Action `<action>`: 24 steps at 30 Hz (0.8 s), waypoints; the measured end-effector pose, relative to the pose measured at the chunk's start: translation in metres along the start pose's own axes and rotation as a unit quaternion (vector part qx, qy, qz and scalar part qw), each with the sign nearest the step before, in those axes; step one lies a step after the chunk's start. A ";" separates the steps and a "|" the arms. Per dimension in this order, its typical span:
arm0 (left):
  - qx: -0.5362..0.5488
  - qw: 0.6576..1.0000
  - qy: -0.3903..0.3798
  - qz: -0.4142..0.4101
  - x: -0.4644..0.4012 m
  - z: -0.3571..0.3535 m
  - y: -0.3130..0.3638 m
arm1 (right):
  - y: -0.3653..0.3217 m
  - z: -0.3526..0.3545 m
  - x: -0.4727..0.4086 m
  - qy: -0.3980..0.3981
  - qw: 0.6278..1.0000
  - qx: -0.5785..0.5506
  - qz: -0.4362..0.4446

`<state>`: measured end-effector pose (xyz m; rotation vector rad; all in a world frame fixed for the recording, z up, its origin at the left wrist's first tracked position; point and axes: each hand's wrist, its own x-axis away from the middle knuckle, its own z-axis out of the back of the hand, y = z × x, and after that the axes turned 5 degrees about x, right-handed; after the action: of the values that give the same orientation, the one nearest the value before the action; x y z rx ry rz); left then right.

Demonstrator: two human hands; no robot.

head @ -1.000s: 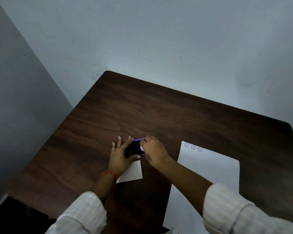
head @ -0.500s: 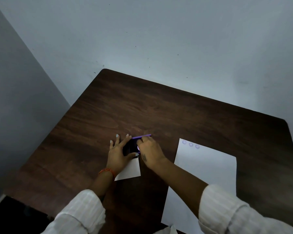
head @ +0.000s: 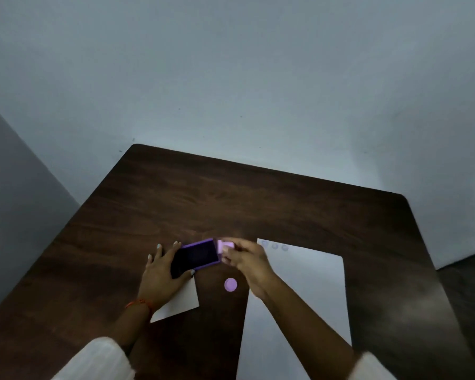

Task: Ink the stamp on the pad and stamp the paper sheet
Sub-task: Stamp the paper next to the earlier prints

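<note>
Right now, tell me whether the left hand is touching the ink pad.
Touching. The head view shows the left hand gripping the ink pad between thumb and fingers.

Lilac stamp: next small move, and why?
Probably carry the small lilac stamp right and press it on the white paper sheet beside the three round marks: the right hand pinches it just past the purple-framed dark ink pad, which it touched a second ago.
</note>
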<state>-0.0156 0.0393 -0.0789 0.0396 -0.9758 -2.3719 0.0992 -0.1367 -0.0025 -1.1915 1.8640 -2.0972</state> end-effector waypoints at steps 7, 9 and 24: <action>0.012 0.991 0.130 -0.031 0.010 -0.012 0.041 | 0.027 0.087 0.056 0.031 0.901 -0.423 -0.087; 0.011 0.992 0.102 -0.075 0.011 -0.026 0.064 | 0.031 0.100 0.064 0.024 0.884 -0.460 -0.080; -0.117 0.964 -0.136 -0.197 -0.028 -0.090 0.126 | 0.030 0.139 0.058 0.011 0.875 -0.483 -0.024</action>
<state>0.0910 -0.0758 -0.0678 -0.2059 -0.8631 -2.9050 0.1296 -0.2872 -0.0078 -1.3145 3.0340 -1.1025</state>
